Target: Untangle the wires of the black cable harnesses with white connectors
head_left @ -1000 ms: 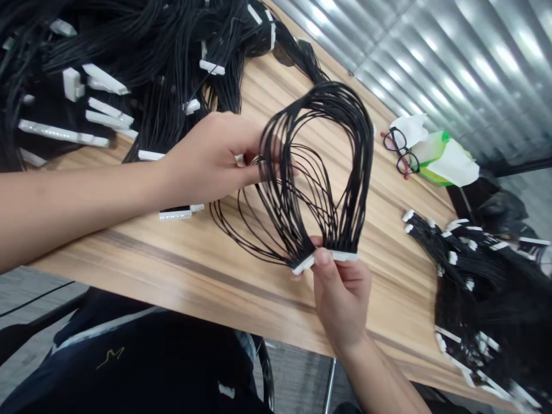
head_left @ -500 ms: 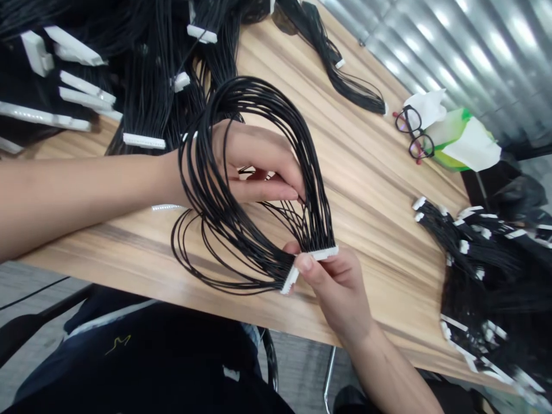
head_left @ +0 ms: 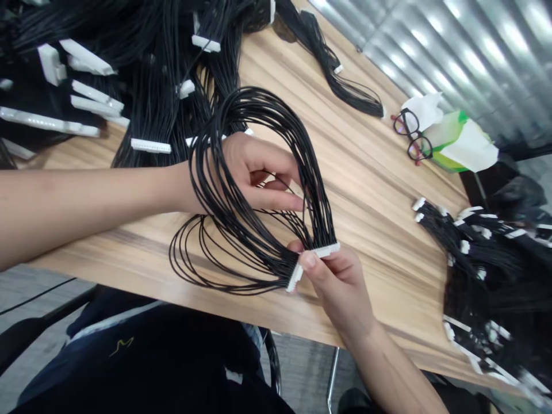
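A wiring harness [head_left: 321,201] of thin black wires bends round into a loop above the table. Its two white connectors, one upper [head_left: 326,250] and one lower [head_left: 294,279], meet at an angle. My right hand [head_left: 342,287] pinches them together between thumb and fingers. Through the loop reaches my left hand [head_left: 252,161], with wires draped over its wrist. Its thumb and index finger close on some of the wires at the loop's right side; the exact grip is partly hidden. Several looser wires hang out to the left, below my left forearm.
Harnesses with white connectors [head_left: 150,146] are heaped at the upper left. Another pile [head_left: 495,253] lies on the right, and one bundle [head_left: 357,100] at the far edge. Glasses [head_left: 419,148] rest beside a green-and-white tissue pack [head_left: 463,144]. The wooden table's [head_left: 172,276] near edge runs before my lap.
My left hand has shifted slightly right and down inside the loop, its thumb and index finger still at the wires. My right hand keeps its hold on the connectors.
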Demonstrator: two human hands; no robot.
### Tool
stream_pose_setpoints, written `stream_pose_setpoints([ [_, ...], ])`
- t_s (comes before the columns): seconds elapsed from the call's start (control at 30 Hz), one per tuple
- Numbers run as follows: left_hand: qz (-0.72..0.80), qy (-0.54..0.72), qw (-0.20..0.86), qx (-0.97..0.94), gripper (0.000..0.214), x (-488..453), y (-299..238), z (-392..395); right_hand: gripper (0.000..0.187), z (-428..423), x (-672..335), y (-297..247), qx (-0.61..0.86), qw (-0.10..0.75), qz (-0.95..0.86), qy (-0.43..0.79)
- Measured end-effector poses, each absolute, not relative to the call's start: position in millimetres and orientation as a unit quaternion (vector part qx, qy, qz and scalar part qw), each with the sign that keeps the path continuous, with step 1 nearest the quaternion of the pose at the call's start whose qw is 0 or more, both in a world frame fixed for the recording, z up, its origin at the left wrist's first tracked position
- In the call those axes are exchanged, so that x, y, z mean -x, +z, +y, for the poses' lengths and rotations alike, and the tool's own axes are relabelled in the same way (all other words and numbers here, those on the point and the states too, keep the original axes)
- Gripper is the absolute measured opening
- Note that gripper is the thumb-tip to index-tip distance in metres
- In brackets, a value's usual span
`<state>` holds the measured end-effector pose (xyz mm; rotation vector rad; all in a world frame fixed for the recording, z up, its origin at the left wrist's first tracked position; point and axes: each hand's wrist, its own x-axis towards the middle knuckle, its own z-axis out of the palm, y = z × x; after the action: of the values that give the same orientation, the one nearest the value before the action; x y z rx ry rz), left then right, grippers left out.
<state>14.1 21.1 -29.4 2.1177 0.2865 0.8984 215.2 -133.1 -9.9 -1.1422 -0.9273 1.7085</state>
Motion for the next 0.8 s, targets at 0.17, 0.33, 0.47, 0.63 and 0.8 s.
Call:
stream_pose_setpoints([
  [0.17,0.074,0.324,0.345,-0.878,0.03,-12,-33,28,0.021,-129,-211,-3,0.467,0.407,-0.376,0.689],
  [0.33,-0.002,0.311,0.357,-0.881,0.039,-12,-27,31,0.024,-130,-211,-1,0.471,0.381,-0.381,0.699],
  [0.47,-0.043,0.33,0.359,-0.872,0.028,-13,-21,31,0.027,-133,-214,-7,0.486,0.388,-0.365,0.692],
  [0.63,-0.053,0.343,0.381,-0.857,0.022,-17,-22,32,0.013,-135,-215,-11,0.463,0.412,-0.347,0.703],
  [0.8,-0.076,0.338,0.394,-0.851,0.024,-21,-27,34,0.013,-135,-215,-12,0.449,0.423,-0.356,0.702],
])
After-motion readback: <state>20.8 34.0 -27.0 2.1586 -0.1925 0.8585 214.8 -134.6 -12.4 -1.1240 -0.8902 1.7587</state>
